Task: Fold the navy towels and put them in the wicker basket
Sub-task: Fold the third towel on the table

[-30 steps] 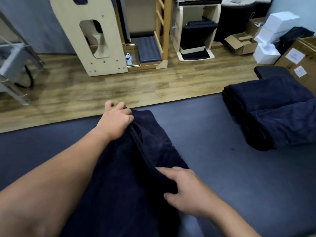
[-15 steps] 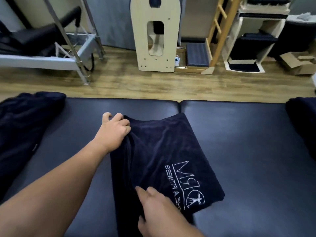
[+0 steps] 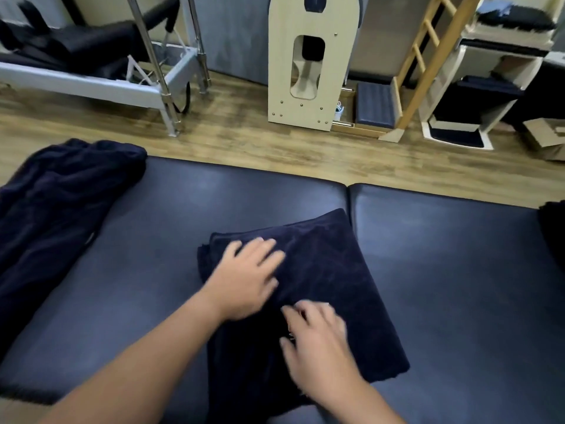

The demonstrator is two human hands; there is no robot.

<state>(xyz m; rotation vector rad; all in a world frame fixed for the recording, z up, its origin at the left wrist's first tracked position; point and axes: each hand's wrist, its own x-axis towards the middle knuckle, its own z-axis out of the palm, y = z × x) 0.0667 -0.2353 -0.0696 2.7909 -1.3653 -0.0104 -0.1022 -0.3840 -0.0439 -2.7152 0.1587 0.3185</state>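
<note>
Both hands have let go of the fold: left hand and right hand now lie flat, fingers spread, smoothing the folded towel at frame centre. No basket shows.

towel: navy, folded, lying on the padded table, near the seam between its two cushions
left hand: flat on the towel's left part, fingers spread, blurred
right hand: on the towel's near part, fingers lightly bent, blurred
loose towels: heaped at the table's left end
floor: wood, beyond the table
</note>
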